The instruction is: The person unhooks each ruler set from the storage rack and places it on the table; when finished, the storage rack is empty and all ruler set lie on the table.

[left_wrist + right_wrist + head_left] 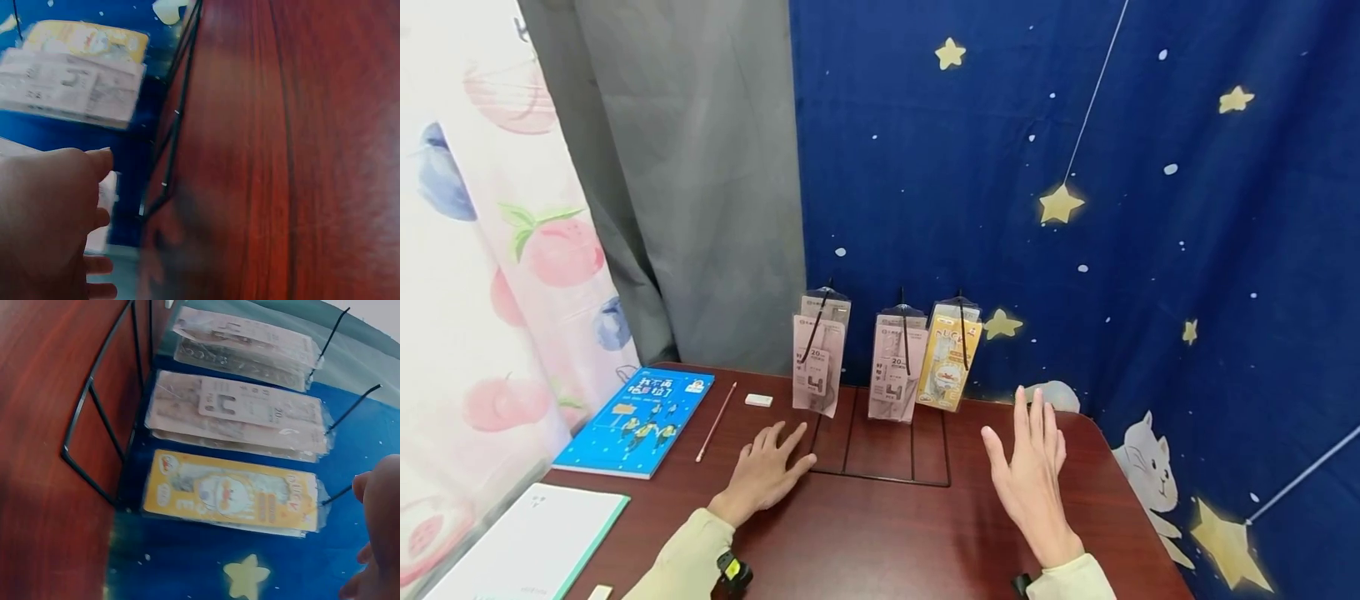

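Note:
A black wire rack (895, 480) stands on the table, with three hooks along its back. Pink flat packets hang on the left hook (817, 379) and the middle hook, where a front pink packet (244, 415) covers another behind it. From the right hook hangs a yellow packet (951, 358) with a duck picture. My left hand (765, 471) is low over the table by the rack's front left corner, fingers spread and loosely bent, holding nothing. To the right of the rack, my right hand (1030, 475) is raised, fingers straight and nothing in it.
On the left of the brown table (865, 550) lie a blue book (640, 425), a white notebook (527, 542) with a green edge, a pencil (717, 422) and a white eraser (758, 400). Behind the rack hangs a blue star-patterned curtain (925, 183), beside a grey one (700, 183).

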`<state>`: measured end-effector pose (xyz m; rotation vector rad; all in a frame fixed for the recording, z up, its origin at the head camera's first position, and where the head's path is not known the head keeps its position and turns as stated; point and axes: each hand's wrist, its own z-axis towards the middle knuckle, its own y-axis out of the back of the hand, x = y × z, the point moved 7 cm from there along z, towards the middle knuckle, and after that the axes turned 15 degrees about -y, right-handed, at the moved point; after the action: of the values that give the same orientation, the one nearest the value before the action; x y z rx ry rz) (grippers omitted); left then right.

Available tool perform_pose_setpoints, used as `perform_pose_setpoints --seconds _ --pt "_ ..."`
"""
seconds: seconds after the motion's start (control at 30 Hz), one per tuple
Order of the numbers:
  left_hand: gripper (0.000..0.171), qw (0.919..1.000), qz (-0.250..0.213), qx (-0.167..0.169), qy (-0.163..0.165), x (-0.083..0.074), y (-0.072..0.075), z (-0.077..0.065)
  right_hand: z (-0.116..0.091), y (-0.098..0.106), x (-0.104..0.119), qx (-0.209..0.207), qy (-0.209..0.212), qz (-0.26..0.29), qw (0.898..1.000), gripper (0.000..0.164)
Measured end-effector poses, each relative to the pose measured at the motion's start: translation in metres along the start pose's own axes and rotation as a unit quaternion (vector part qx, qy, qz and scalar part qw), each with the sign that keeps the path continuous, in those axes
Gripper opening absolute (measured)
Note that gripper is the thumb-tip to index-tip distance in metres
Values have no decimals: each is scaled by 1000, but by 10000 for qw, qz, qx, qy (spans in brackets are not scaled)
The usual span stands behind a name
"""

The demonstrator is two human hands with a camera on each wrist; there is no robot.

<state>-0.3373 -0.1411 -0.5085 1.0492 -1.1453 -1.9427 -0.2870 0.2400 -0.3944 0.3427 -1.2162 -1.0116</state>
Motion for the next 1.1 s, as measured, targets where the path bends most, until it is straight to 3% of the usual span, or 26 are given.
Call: perform_pose_setpoints --seconds 0.17,0.27,0.4,0.47,0.67,0.87,1.1 --pt "63 9991 140 253 -313 7 -14 8 4 -23 -10 473 -286 387 9977 78" --pt "59 9983 153 474 -312 8 -16 10 11 -36 -17 697 -472 712 9939 75" --pt "58 9974 155 618 -347 7 -19 11 28 -46 -26 657 -713 1135 9888 58" --pt "58 9973 252 539 -420 9 -23 13 39 -49 -31 555 -864 1284 9864 48" --pt "58 9958 124 883 -206 8 -27 15 82 -60 -38 532 -1032 1572 9807 36" --pt "58 9937 -197 1102 37 9 -25 14 121 -72 -23 1068 -1134 1966 9680 40" --pt "59 9926 -337 1158 99 10 -27 14 141 -75 -14 1286 -1478 2102 9578 35"
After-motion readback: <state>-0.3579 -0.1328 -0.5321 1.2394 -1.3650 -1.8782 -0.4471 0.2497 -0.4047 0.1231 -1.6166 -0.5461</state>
